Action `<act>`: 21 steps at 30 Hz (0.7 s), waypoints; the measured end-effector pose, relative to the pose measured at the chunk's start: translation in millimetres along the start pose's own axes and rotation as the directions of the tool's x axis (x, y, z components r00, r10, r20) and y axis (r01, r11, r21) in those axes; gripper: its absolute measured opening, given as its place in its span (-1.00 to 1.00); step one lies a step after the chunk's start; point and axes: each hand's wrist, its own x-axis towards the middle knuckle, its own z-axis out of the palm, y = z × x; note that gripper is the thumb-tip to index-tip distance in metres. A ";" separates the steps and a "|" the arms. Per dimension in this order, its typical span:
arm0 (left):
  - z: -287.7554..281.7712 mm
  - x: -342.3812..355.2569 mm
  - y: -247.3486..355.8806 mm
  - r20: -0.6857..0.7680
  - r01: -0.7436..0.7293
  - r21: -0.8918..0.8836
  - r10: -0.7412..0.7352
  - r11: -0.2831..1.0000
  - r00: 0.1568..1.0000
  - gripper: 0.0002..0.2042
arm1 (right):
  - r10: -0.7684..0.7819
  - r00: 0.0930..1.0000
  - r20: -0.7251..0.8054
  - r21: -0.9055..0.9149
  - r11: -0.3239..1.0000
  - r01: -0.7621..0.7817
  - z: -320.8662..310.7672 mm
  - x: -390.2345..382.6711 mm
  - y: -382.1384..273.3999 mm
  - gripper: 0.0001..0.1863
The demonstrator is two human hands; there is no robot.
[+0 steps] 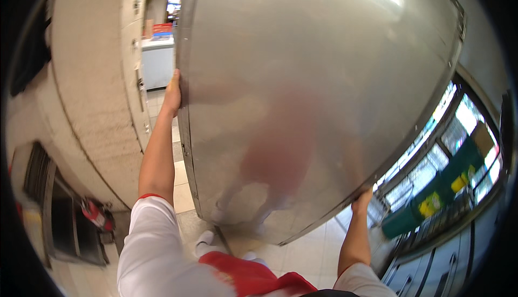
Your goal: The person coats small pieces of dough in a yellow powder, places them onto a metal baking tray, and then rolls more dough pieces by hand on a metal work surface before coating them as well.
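A large, dull silver metal panel [324, 54] stands upright before me and fills most of the view. A riveted trim runs along its edges. My left hand [172, 96] grips its left edge about halfway up, with the thumb side showing and the other fingers hidden behind. Lower down, my right hand [362, 201] is closed round the right edge, its fingers partly out of sight. The panel's surface dimly mirrors a red and white shape. Whether its lower edge touches the floor I cannot tell.
Left of the panel is a beige wall [91, 81] with a doorway, through which a white chest-like unit [158, 65] shows. A red fire extinguisher [97, 213] stands low left. To the right are windows, a green box [431, 200] and grey drawers [437, 270]. Pale tiles [315, 248] cover the floor.
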 end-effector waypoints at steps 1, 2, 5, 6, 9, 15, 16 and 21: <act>-11.4 -13.6 16.2 -0.027 -0.011 0.016 0.011 1.000 1.000 -0.16 | 0.013 1.000 -0.026 0.006 1.000 -0.013 8.4 -16.3 3.3 -0.53; -7.9 -25.5 26.8 -0.035 -0.014 0.007 0.014 1.000 0.999 -0.17 | 0.034 0.999 0.016 -0.015 0.999 -0.033 -3.4 -15.8 -6.0 -0.48; -10.2 -72.7 34.9 -0.082 -0.004 0.026 0.006 1.000 0.997 -0.19 | 0.098 0.995 0.012 -0.076 0.992 -0.097 -41.9 -26.6 -21.6 -0.43; -20.5 -79.2 40.3 -0.102 -0.054 0.061 0.060 0.997 0.993 -0.19 | 0.105 0.992 0.068 -0.051 0.994 -0.102 -48.4 -24.6 -19.7 -0.42; -14.0 -101.4 56.7 -0.132 -0.075 0.105 0.089 0.992 0.987 -0.21 | 0.085 0.994 0.066 -0.057 0.995 -0.082 -76.6 -16.7 -29.2 -0.43; 9.9 -199.8 90.1 -0.197 -0.144 0.297 0.208 0.944 0.958 -0.36 | 0.216 0.976 0.013 -0.129 0.969 -0.213 -130.4 0.8 -58.9 -0.53; 18.4 -218.3 102.8 -0.221 -0.111 0.371 0.204 0.922 0.954 -0.37 | 0.213 0.977 0.024 -0.170 0.964 -0.206 -133.1 -0.8 -70.6 -0.52; 67.1 -283.6 132.6 -0.105 -0.177 0.477 0.256 0.861 0.961 -0.45 | 0.203 0.979 0.010 -0.152 0.968 -0.199 -164.5 -5.0 -139.7 -0.61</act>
